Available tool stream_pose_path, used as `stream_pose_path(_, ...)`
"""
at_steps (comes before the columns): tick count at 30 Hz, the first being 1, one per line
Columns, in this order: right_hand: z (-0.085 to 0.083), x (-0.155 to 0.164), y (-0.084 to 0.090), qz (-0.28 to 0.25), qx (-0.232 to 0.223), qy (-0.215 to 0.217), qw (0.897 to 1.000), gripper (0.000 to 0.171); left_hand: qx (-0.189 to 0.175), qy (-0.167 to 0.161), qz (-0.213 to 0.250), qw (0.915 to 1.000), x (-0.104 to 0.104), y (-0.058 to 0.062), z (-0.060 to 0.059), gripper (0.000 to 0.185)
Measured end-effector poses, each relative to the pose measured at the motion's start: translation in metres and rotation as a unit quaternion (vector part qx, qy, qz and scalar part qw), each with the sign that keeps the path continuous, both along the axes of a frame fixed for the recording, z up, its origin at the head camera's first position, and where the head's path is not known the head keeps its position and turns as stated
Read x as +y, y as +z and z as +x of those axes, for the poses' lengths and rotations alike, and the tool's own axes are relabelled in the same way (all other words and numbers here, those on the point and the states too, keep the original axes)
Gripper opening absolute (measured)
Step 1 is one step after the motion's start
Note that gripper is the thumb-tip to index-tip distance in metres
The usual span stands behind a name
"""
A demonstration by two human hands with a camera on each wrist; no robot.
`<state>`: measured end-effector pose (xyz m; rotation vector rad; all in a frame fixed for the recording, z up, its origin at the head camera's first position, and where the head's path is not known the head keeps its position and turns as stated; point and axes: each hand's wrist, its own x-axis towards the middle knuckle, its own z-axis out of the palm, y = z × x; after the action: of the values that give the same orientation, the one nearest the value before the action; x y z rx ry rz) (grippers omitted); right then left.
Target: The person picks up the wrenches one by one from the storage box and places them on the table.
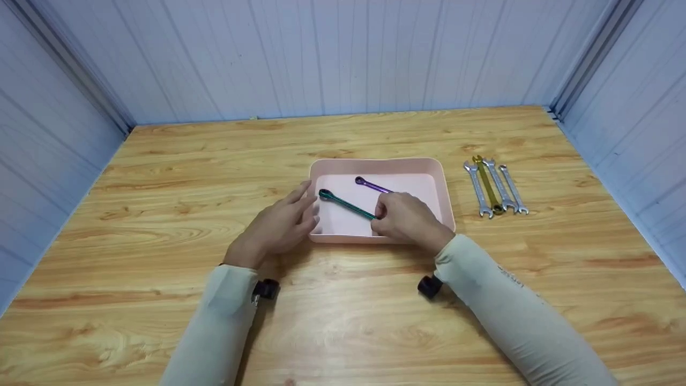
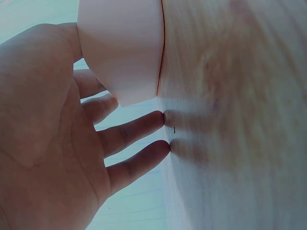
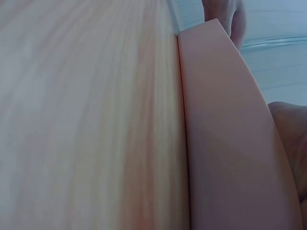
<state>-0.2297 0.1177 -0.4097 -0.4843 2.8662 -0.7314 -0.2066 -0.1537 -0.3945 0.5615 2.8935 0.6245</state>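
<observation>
Pale sleeves reach in from the near edge of the desk [image 1: 161,214] toward the pink tray [image 1: 445,187], and the right hand [image 1: 408,217] hangs over the tray's near right part with its fingers curled round the near end of the green wrench [image 1: 345,203]. That wrench lies slanted inside the tray, its ring end up and to the left, its near end hidden under the hand. Whether the far end touches the tray floor or hangs just above it cannot be told from the head view. Just beyond it lies the purple wrench [image 1: 372,185], roughly parallel and partly hidden by the same hand.

The left hand [image 1: 281,222] has straight, relaxed fingers [image 2: 144,125] and holds nothing. It lies against the tray's left wall near the front corner, and the left wrist view shows fingertips on the desk right beside the rounded corner of the tray [image 2: 120,48]. The right wrist view shows only the tray's outer wall [image 3: 225,134] standing on the wood.

To do this step well, I judge the green wrench should be kept low and level so that its ring end clears the left wall and does not knock the purple one. The left hand should go on bracing the tray, since a light plastic tray would likely slide on smooth wood.

Four more wrenches [image 1: 496,187], three silver and one yellow, lie side by side on the desk well to the right of the tray.
</observation>
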Motion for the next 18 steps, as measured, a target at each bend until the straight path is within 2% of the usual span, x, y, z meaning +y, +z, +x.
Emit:
stream_pose_path(12, -0.0003, -0.0012, 0.0019, 0.013, -0.038, -0.018, 0.999, 0.015, -0.010, 0.007, -0.010, 0.9999, 0.0009, -0.0004, -0.0005, 0.055)
stream_pose_path(18, 0.0006, -0.0009, 0.0026, 0.011, -0.029, -0.012, 0.999, 0.013, -0.009, 0.015, -0.016, 0.9997, 0.0015, 0.0009, 0.0004, 0.055)
